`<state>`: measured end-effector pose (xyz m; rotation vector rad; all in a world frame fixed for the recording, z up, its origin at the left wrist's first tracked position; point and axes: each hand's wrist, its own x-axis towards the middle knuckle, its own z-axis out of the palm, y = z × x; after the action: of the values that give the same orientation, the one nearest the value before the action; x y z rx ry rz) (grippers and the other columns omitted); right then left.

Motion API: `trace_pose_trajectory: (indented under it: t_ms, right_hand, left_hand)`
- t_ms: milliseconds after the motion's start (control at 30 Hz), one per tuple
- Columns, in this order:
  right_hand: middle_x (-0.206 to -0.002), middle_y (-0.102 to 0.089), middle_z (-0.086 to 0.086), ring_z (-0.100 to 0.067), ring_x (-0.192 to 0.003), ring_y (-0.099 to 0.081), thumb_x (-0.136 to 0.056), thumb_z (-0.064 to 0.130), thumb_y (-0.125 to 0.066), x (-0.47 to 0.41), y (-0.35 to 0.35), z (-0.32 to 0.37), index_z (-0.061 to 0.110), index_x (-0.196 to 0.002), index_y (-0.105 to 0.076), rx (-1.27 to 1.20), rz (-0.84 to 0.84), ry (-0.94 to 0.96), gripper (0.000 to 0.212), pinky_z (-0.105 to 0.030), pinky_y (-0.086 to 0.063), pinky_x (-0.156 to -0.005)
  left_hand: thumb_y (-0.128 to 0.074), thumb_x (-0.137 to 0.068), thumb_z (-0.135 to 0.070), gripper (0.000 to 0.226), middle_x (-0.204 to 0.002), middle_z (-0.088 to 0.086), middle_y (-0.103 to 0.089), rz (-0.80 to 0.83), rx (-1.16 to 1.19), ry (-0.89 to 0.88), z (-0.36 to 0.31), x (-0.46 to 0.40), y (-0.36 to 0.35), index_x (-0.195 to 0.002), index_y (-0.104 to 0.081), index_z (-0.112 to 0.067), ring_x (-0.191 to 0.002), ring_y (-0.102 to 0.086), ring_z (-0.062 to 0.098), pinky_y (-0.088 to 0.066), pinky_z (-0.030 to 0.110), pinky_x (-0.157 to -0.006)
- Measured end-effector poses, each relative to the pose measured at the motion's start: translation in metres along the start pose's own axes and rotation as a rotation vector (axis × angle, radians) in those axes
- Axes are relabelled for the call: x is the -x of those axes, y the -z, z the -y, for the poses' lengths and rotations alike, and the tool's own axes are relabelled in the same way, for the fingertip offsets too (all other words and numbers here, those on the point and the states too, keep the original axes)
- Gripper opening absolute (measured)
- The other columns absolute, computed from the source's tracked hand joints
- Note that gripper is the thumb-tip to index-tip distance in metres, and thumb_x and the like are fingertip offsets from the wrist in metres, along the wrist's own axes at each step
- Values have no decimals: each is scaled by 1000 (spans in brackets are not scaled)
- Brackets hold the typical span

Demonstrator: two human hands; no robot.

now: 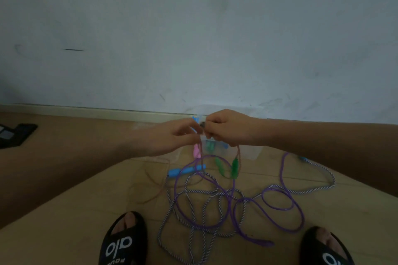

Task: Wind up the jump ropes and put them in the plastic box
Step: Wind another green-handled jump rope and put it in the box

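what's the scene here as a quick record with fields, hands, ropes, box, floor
left hand: pinches thin brownish rope
right hand: grips same rope, beside left hand
green handles: hang below hands
pink handle: hangs under left hand
purple rope: loose on floor, tangled with striped rope
blue handle: on floor
plastic box: clear, behind hands, by wall
sandals: bottom edge

– What is being shown behind?
– A pale wall (pixel 193 28), scuffed and smudged, is being met by a light skirting (pixel 86 111).
– And below?
– A tan floor (pixel 64 211) is being dimly lit; a dark mat (pixel 16 135) is lying at far left.
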<state>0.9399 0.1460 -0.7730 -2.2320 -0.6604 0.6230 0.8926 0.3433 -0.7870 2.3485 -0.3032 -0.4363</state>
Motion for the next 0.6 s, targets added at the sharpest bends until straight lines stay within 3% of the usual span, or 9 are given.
trace_pose_trajectory:
  t_ms: [100, 200, 267, 400, 600]
  right_hand:
    - [-59, -46, 0, -14, -47, -37, -101, 27, -45, 0, 2, 2, 14, -71, -59, -72, -8, 12, 36, -21, -31, -41]
    - [-54, -47, 1, -13, -44, -38, -102, 28, -44, 3, 3, -3, 12, -72, -60, -102, 2, 39, 37, -23, -34, -40]
    - [-54, -50, -1, -15, -42, -41, -102, 31, -45, 6, 5, -7, 12, -73, -62, -80, 22, 53, 39, -24, -38, -41]
    - [-56, -54, 2, -10, -43, -43, -100, 39, -47, 10, 10, -11, 14, -75, -68, 53, 53, 66, 41, -17, -38, -41]
    - [-52, -57, 6, -2, -42, -44, -99, 38, -47, 13, 16, -17, 19, -77, -70, 240, 62, 93, 37, -10, -36, -49]
  left_hand:
    - [-52, -100, -25, 21, -89, -5, -72, -55, -51, -83, -7, -3, 4, -90, -67, -14, -86, -64, 1, -43, 14, -76]
    - [-50, -101, -23, 22, -90, -1, -73, -74, 0, -96, -10, 1, 6, -88, -64, -12, -87, -66, 5, -46, 12, -78]
    - [-49, -101, -21, 21, -84, 1, -74, -30, 86, -94, -14, 3, 5, -87, -60, -9, -85, -70, 11, -53, 23, -83]
    - [-49, -101, -21, 21, -65, 6, -63, -11, -24, -83, -5, 8, 15, -87, -56, -8, -58, -66, 18, -56, 38, -72]
    - [-49, -101, -21, 22, -61, 7, -62, -6, -175, -41, 14, 19, 29, -81, -55, -15, -56, -64, 18, -48, 28, -65]
